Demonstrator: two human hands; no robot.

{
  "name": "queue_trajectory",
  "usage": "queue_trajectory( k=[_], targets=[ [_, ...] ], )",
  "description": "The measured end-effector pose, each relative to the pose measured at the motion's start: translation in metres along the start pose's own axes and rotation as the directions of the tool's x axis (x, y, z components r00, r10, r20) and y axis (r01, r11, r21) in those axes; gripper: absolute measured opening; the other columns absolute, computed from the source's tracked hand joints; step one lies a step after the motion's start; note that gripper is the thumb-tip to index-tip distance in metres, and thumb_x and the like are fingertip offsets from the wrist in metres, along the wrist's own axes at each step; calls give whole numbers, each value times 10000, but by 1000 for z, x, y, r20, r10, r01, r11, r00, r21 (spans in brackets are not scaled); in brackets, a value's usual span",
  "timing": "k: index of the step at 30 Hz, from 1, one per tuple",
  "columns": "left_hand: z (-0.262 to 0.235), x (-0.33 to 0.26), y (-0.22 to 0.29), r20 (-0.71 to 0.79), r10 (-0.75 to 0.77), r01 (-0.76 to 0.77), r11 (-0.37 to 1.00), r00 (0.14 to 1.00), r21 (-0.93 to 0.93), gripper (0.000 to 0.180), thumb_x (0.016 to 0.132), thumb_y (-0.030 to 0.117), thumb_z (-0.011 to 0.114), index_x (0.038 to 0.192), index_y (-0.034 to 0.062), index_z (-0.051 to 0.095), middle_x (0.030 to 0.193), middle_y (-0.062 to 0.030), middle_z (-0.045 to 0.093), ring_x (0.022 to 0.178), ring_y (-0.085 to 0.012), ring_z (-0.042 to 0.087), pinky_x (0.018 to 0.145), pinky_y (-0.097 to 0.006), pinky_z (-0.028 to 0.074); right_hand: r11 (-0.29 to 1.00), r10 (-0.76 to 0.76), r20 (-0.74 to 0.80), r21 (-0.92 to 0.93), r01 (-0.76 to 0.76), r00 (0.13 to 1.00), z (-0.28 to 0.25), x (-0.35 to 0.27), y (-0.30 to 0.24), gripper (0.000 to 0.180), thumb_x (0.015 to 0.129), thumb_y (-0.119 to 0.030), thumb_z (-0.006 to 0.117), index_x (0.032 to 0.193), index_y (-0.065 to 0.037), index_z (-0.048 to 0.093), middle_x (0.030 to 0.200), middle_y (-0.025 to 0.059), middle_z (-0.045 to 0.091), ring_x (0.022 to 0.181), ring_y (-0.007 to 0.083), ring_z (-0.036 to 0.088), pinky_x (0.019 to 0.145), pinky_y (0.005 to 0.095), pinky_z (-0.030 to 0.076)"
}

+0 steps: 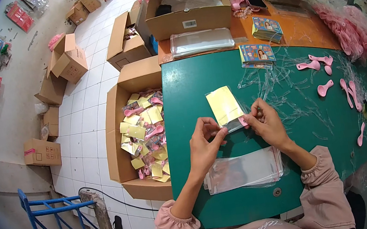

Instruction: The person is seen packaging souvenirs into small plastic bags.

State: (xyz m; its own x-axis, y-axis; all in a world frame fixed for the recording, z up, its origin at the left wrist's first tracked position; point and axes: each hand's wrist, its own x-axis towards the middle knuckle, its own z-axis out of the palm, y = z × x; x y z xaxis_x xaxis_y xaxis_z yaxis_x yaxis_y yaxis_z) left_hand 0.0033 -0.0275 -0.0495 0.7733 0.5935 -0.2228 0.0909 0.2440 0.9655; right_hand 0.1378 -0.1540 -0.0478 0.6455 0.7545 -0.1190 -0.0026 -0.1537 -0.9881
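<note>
Over the green tabletop, a clear plastic bag (232, 125) with a yellow card (224, 103) inside is held between my hands. My left hand (207, 144) pinches the bag's lower left corner between thumb and fingers. My right hand (266, 123) is closed at the lower right corner, on a pink spoon (243, 121). Only a small part of that spoon shows beside the fingertips; how far it sits inside the bag I cannot tell. Just below my hands lies a stack of empty clear bags (242, 172).
Left of the table, an open carton (116, 138) holds many packed bags. Loose pink spoons (325, 88) and plastic strips (278, 83) lie to the right. Printed cards (257, 53), more clear bags (201, 42) and a box (191, 21) stand at the back. A blue metal frame (60, 209) is lower left.
</note>
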Motion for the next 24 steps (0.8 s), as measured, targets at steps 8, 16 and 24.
queue_trajectory(
  k=[8, 16, 24],
  targets=[
    [0, -3, 2, 32, 15, -18, 993, 999, 120, 252, 805, 72, 623, 1030, 18, 524, 996, -51, 567, 830, -89, 548, 583, -189, 450, 1000, -5, 15, -8, 5, 1000, 3, -3, -10, 186, 859, -94, 555, 1029, -40, 502, 697, 26, 587, 636, 36, 522, 524, 179, 394],
    [-3, -4, 9, 63, 14, -18, 997, 998, 75, 409, 815, 84, 607, 1198, 6, 489, 1140, -72, 545, 818, -72, 541, 601, -189, 422, 989, 146, 131, 3, -148, 981, -10, -1, -20, 298, 863, -114, 529, 1140, -8, 504, 718, 18, 581, 564, 38, 461, 502, 164, 364],
    [-87, -10, 27, -315, 134, -133, 991, 940, 27, 388, 835, 105, 581, 1210, 43, 502, 1012, -42, 593, 763, -52, 520, 626, -181, 419, 692, -668, 221, -166, 703, 710, -233, -8, -98, 406, 761, -221, 562, 1086, 13, 501, 860, 81, 551, 645, 147, 513, 551, 231, 405]
  ],
)
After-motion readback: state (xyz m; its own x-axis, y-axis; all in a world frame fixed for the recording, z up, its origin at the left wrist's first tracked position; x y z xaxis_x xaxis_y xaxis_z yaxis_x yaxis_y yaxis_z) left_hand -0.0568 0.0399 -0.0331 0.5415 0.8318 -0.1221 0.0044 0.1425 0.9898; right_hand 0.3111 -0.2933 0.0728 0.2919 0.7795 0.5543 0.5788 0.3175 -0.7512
